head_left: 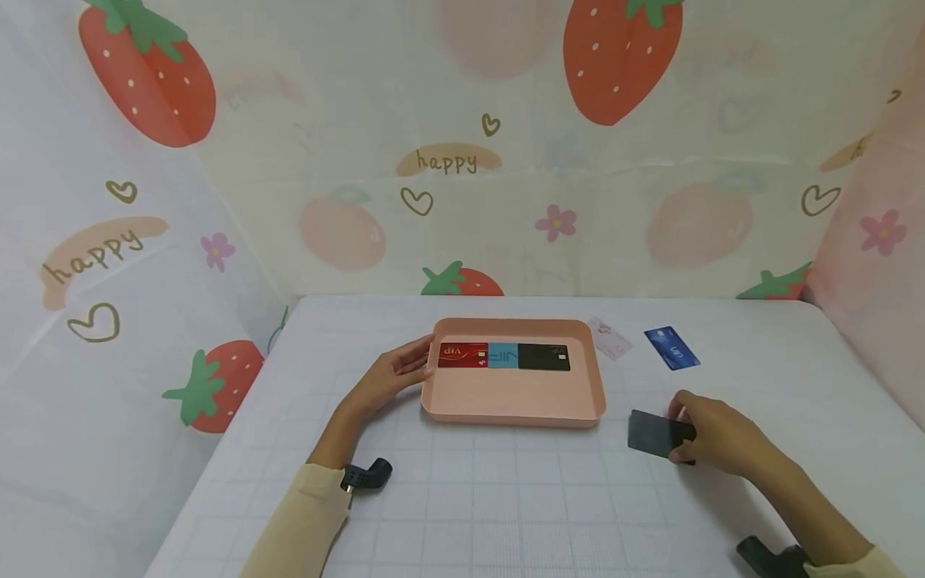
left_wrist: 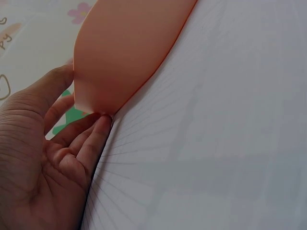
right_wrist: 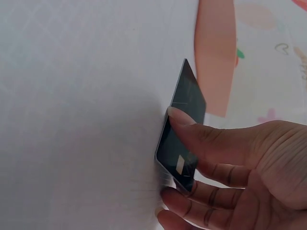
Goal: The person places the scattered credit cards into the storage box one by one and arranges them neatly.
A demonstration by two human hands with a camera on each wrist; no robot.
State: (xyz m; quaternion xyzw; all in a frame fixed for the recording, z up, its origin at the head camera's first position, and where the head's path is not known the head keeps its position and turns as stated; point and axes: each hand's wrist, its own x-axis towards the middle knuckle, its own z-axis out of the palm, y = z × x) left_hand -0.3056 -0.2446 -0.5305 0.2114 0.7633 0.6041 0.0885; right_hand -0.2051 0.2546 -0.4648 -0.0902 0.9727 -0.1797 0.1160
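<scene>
At the left end of a shallow pink tray (head_left: 506, 405), my left hand (head_left: 393, 371) holds the tray's side, with one digit at the rim and other fingertips low on the wall. Inside the tray, a red VIP card (head_left: 458, 355), a light blue card (head_left: 503, 355) and a black card (head_left: 549, 357) lie in a row. To the right of the tray, my right hand (head_left: 723, 433) pinches a dark card (head_left: 650, 433) close over the table. In the right wrist view this dark card (right_wrist: 192, 103) stands tilted, thumb on its face, a chip near its lower end.
Behind the tray's right end lies a pale pink patterned card (head_left: 610, 339). Farther right is a blue card (head_left: 672, 348). A white grid-patterned cloth covers the table (head_left: 506, 498), with a fruit-printed curtain (head_left: 361, 120) behind it.
</scene>
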